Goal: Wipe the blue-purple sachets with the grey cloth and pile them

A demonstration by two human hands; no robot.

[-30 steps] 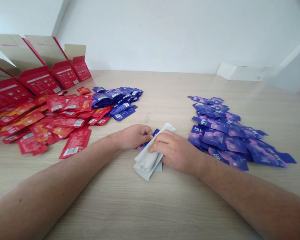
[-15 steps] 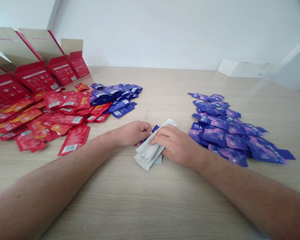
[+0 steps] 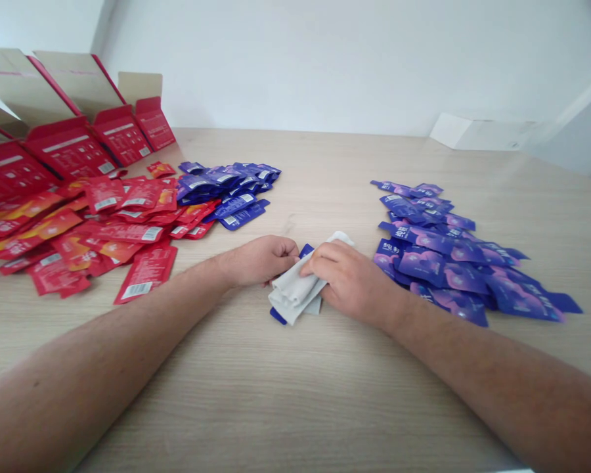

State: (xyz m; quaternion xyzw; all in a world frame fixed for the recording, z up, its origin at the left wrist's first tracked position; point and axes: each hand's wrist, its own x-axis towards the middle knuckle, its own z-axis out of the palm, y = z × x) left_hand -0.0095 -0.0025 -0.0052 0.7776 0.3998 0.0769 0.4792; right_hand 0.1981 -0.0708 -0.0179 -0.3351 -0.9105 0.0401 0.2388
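Folded white cloth (image 3: 295,289) is gripped in my right hand (image 3: 349,279), its fingers closed around the upper part. Under the cloth lies a blue sachet (image 3: 278,316), mostly covered, with one end poking out at the lower left and another bit at the top. My left hand (image 3: 263,259) is closed at the sachet's left edge, thumb and finger pinched against it. The cloth rests on the sachet on the wooden table (image 3: 256,394).
Red-orange sachets (image 3: 123,230) are heaped at the left, touching a pile of blue sachets (image 3: 231,184). More purple-blue sachets (image 3: 443,256) overlap at the right. Opened red boxes (image 3: 73,144) stand at the back left. A white box (image 3: 482,133) lies at the back right.
My right hand has slid the cloth slightly up and to the right. The sachet's lower end now shows beneath the cloth. My left hand has stayed nearly in place.
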